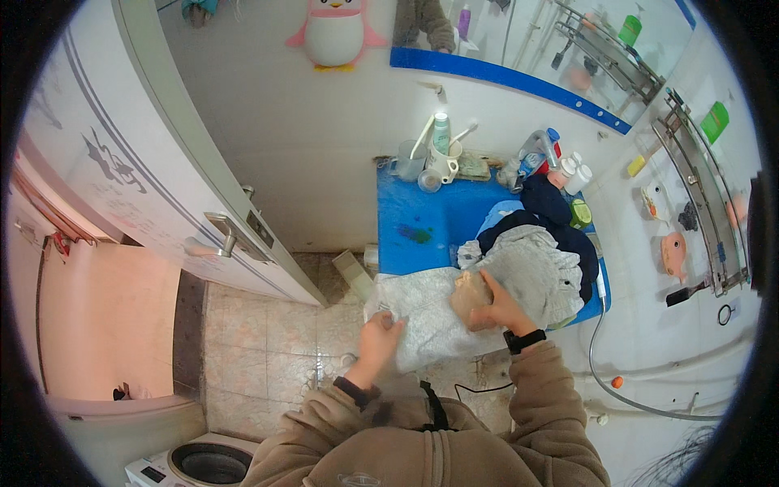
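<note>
A light grey cloth [418,304] lies spread over the near edge of the blue tabletop and hangs toward me. At its left edge my left hand [381,342] is closed, with the cloth pinched in its fingers. My right hand [497,308] grips a tan block [467,297], which rests on or just above the cloth; whether it is soap or a brush I cannot tell. Beside that hand sits a pile of clothes, with a grey garment [531,272] on top and dark navy fabric [545,199] under and behind it.
The blue tabletop [398,252] carries cups with toothbrushes [442,158] and white bottles [578,174] at the back. On the right, a shower hose [599,349] hangs below a wall rack [706,211]. An open door [203,162] stands left; a washing machine [203,463] is lower left.
</note>
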Motion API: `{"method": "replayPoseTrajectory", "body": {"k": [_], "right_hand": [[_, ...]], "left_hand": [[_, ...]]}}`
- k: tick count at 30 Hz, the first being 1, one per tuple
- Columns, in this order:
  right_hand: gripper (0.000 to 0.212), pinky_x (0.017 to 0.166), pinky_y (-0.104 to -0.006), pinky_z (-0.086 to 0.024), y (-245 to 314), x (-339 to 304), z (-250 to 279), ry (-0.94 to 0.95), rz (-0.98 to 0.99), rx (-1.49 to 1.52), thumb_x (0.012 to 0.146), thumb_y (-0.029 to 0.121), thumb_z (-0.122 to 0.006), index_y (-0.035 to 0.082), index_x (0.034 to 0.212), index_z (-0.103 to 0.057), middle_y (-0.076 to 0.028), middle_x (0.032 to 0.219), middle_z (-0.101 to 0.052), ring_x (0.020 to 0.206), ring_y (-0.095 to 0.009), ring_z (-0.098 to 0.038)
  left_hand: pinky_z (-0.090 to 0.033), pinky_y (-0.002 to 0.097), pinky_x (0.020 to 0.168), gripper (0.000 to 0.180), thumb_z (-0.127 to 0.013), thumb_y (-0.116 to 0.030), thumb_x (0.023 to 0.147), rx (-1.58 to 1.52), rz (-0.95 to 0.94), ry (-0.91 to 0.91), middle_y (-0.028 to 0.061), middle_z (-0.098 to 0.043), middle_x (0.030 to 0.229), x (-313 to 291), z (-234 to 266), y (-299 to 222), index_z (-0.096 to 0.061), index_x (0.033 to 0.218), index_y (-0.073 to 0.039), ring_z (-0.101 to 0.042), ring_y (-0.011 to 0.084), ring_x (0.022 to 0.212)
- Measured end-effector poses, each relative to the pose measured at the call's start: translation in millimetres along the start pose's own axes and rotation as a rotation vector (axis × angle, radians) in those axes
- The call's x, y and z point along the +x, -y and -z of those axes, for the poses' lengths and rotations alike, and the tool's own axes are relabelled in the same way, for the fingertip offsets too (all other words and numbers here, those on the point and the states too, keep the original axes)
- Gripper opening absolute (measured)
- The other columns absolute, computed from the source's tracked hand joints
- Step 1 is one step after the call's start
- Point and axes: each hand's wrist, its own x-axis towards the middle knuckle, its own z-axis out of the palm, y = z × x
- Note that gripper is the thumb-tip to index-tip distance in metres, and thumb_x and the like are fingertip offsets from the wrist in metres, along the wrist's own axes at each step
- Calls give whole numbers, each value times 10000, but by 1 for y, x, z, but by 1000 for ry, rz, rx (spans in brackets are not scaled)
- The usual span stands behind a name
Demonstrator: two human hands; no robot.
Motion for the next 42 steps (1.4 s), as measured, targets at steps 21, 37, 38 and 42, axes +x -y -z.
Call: {"method": "replayPoseTrajectory", "body": {"k": [21, 37, 38, 42], "right_hand": [[713, 942, -426, -472, 2, -98, 49, -276, 134, 1134, 798, 253, -672, 18, 1395, -361, -147, 1341, -478, 1185, -316, -513], [736, 778, -488, -379, 50, 46, -50, -351, 192, -986, 666, 242, -706, 255, 1362, -467, -152, 1076, -514, 963, -353, -503], [736, 775, -499, -382, 55, 56, -41, -265, 167, -911, 676, 265, -700, 248, 1371, -455, -151, 1063, -520, 959, -352, -506], [807, 777, -522, -396, 80, 36, -30, 22, 68, -681, 659, 373, -732, 239, 1394, -424, -154, 1037, -538, 948, -352, -518]], "left_hand": [[-429, 348, 613, 152, -596, -164, 896, -34, -422, 433, 63, -554, 739, 10, -8, -93, -528, 950, -39, -500, 196, 665], [-360, 342, 511, 266, -638, -175, 870, -327, -251, 597, 77, -441, 572, -28, -65, 38, -512, 726, 9, -405, 145, 537], [-360, 343, 509, 267, -640, -183, 869, -302, -256, 593, 79, -439, 570, -27, -66, 38, -516, 726, 6, -403, 151, 534], [-384, 348, 527, 260, -648, -203, 863, -207, -306, 590, 102, -464, 596, -26, -68, 38, -531, 753, 1, -438, 182, 546]]}}
